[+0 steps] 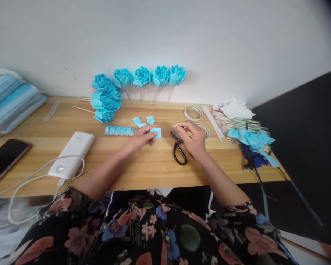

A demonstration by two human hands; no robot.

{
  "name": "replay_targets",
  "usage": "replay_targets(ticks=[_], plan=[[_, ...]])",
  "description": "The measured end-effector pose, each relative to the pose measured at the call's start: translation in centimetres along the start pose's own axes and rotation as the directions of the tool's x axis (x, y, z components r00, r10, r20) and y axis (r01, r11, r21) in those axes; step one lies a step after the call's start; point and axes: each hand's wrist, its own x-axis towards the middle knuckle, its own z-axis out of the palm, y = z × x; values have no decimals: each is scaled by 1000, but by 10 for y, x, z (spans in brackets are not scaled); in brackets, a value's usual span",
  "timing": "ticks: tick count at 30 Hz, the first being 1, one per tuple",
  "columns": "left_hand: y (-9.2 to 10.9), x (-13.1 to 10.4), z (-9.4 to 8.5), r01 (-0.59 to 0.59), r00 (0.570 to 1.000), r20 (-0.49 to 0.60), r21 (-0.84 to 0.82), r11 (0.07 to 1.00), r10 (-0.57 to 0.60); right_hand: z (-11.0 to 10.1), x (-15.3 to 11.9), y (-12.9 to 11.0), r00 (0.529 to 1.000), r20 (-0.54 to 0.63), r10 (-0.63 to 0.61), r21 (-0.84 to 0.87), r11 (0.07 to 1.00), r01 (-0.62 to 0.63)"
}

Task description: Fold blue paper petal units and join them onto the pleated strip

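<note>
Left of the left fingers (150, 135) and on their near side lies a white power bank (74, 152), with a white cable (61, 182) plugged into its near end and looping beside it. Farther left of those fingers is a dark-screened phone (7, 162). Farther left and farther out than the fingers are stacked blue-and-white packs (13, 99). Well right of the right fingers (182, 127) stands a black panel (306, 129); a pale wall (165, 36) rises beyond both.
</note>
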Motion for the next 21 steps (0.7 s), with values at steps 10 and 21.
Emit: replay_targets(ticks=[10, 21], plan=[[6, -1, -1, 31, 999, 19, -90, 995, -29, 30, 15, -1, 839, 63, -540, -131, 829, 544], [6, -2, 0, 61, 997, 48, -85, 995, -57, 34, 8, 11, 835, 99, -541, -170, 818, 550]])
